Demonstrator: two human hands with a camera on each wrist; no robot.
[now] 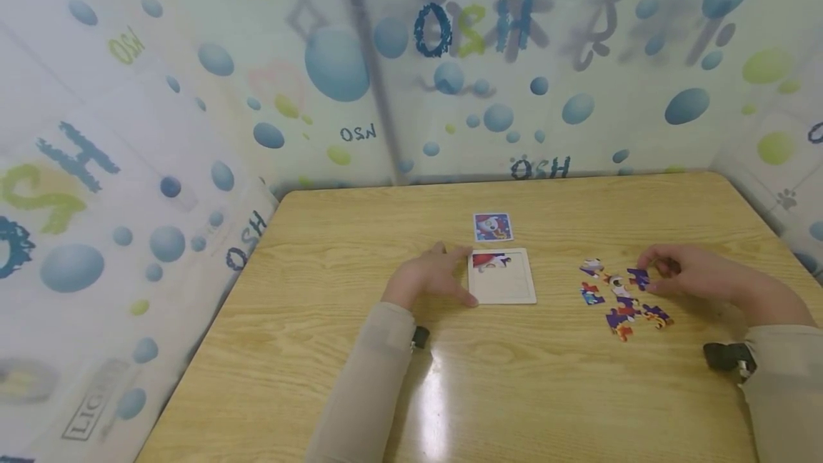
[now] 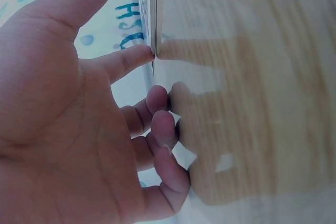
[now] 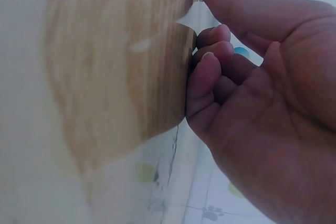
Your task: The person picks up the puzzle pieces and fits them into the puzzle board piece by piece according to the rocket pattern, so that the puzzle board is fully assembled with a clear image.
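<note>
A square white puzzle tray lies flat on the table, with a red, white and purple part of a picture filled in at its upper left. My left hand rests at the tray's left side, thumb and forefinger spread and touching its edge. In the left wrist view the other fingers touch the tabletop. To the right, my right hand pinches a purple jigsaw piece between thumb and forefinger at table level. The right wrist view hides that piece; the remaining fingers curl against the table.
Several loose jigsaw pieces lie in a cluster left of and below my right hand. A small square picture card lies just beyond the tray. The wooden table meets a patterned curtain at its far edge.
</note>
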